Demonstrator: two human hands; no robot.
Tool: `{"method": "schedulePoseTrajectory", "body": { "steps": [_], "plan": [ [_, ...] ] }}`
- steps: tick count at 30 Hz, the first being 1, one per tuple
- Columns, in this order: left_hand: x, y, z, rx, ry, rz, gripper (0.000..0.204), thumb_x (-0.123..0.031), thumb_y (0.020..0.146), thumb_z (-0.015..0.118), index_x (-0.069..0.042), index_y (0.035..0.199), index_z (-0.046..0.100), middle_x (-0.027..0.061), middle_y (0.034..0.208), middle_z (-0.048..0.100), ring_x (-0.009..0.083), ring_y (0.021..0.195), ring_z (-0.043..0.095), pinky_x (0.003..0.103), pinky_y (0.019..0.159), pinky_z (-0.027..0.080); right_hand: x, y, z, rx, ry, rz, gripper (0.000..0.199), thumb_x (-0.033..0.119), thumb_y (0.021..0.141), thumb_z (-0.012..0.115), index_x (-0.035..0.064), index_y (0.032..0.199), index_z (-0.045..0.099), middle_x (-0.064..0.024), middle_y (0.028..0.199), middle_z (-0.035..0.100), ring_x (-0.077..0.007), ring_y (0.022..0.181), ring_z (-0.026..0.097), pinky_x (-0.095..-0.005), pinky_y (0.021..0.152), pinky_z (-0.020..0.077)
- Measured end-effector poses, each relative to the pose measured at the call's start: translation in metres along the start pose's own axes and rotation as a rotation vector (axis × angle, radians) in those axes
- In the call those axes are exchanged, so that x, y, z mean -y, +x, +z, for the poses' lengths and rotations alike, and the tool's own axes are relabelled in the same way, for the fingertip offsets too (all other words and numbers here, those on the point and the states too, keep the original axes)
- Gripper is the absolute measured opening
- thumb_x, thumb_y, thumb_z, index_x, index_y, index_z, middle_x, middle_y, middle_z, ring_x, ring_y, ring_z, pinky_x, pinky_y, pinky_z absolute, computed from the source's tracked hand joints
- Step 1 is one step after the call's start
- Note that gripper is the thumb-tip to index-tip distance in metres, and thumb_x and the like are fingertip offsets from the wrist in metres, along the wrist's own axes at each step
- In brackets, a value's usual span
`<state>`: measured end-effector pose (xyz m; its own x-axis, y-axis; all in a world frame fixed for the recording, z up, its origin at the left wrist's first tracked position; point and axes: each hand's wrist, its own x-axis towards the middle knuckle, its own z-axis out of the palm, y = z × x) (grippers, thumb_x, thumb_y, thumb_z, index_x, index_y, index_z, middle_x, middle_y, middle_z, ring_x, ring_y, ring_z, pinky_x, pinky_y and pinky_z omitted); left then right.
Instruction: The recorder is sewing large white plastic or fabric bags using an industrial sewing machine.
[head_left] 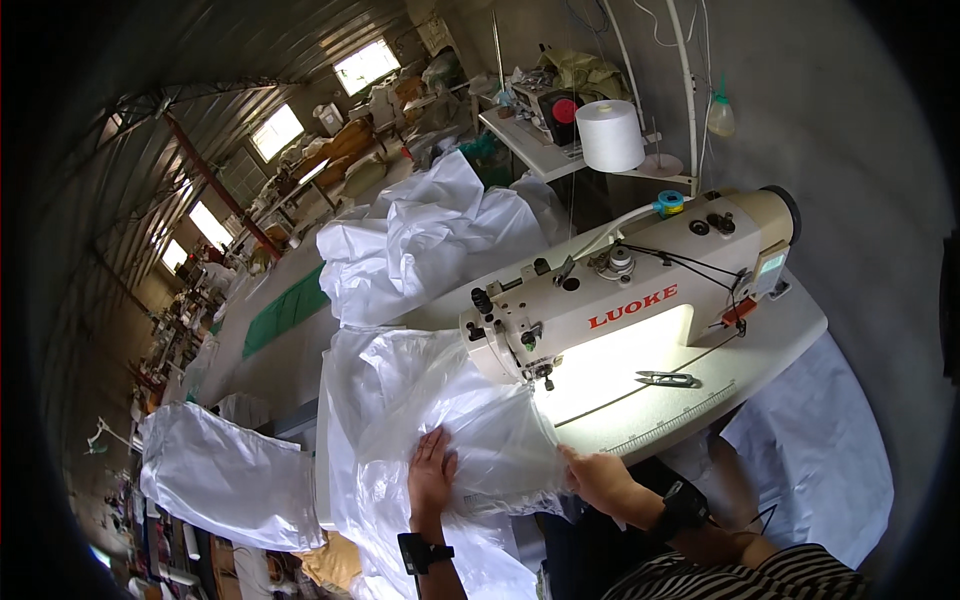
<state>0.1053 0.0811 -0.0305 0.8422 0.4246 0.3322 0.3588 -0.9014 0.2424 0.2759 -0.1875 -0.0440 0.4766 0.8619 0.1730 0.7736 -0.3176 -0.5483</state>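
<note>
White, partly see-through plastic sheeting [395, 395] lies across the left part of the sewing table, one edge running under the needle area of a pale industrial sewing machine [640, 270]. My left hand [431, 475] rests flat on the sheeting, fingers stretched out toward the machine. At the table's front edge my right hand [600, 485] pinches the sheeting's right edge between thumb and fingers. Both wrists carry black strapped devices. On the lit machine bed to the right lie small thread snips [668, 379], apart from the hands.
Behind the machine head a white heap of sheeting [430, 225] is piled. A large thread cone [610, 137] stands at the back. More white sheeting hangs at the right [815, 450] and lies at the left [230, 475]. A printed ruler [670, 418] runs along the table's front edge.
</note>
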Motion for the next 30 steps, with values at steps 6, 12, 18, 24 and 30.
{"method": "schedulePoseTrajectory", "body": {
  "steps": [6, 12, 18, 24, 30],
  "plan": [
    [0.045, -0.036, -0.026, -0.165, 0.117, -0.078, 0.027, -0.007, 0.091, 0.056, -0.008, 0.116, 0.067, 0.0091, 0.124, 0.065, 0.0328, 0.107, 0.065, 0.04, 0.088, 0.054, 0.0, -0.002, -0.021, 0.164, 0.459, 0.21, 0.047, 0.013, 0.094, 0.05, 0.0004, 0.138, 0.043, -0.0117, 0.062, 0.064, -0.0263, 0.054, 0.066, -0.0377, 0.056, 0.054],
    [-0.038, -0.052, -0.023, -0.043, -0.124, 0.103, 0.046, -0.016, 0.083, 0.068, -0.008, 0.127, 0.06, 0.0151, 0.128, 0.062, 0.0337, 0.121, 0.056, 0.046, 0.105, 0.042, 0.002, -0.002, -0.027, 0.154, 0.485, 0.195, 0.053, 0.011, 0.093, 0.048, 0.0025, 0.144, 0.037, -0.0112, 0.058, 0.063, -0.029, 0.053, 0.065, -0.04, 0.057, 0.0531],
    [-0.008, -0.08, -0.021, 0.005, 0.198, -0.148, 0.044, -0.021, 0.091, 0.061, -0.011, 0.134, 0.055, 0.0077, 0.146, 0.049, 0.03, 0.137, 0.042, 0.054, 0.113, 0.025, -0.001, -0.004, -0.028, 0.194, 0.327, 0.135, 0.056, 0.013, 0.093, 0.052, 0.0052, 0.146, 0.035, -0.013, 0.065, 0.065, -0.0304, 0.059, 0.066, -0.0426, 0.058, 0.053],
    [-0.086, -0.066, -0.016, -0.069, -0.126, -0.005, 0.036, -0.02, 0.086, 0.068, -0.012, 0.121, 0.062, 0.008, 0.132, 0.059, 0.0298, 0.124, 0.054, 0.056, 0.107, 0.034, -0.001, -0.005, -0.028, 0.152, -0.099, 0.075, 0.05, 0.017, 0.092, 0.056, 0.0081, 0.14, 0.045, -0.0115, 0.076, 0.068, -0.0286, 0.07, 0.068, -0.0416, 0.064, 0.0536],
    [-0.069, -0.074, 0.001, 0.077, 0.053, -0.061, 0.048, -0.03, 0.089, 0.065, -0.016, 0.134, 0.056, 0.005, 0.145, 0.048, 0.0283, 0.137, 0.041, 0.057, 0.115, 0.021, 0.009, 0.004, -0.043, -0.033, -0.309, -0.099, 0.042, 0.021, 0.088, 0.061, 0.0131, 0.13, 0.057, -0.0082, 0.119, 0.061, -0.0268, 0.119, 0.054, -0.0453, 0.093, 0.0467]
  ]
}}
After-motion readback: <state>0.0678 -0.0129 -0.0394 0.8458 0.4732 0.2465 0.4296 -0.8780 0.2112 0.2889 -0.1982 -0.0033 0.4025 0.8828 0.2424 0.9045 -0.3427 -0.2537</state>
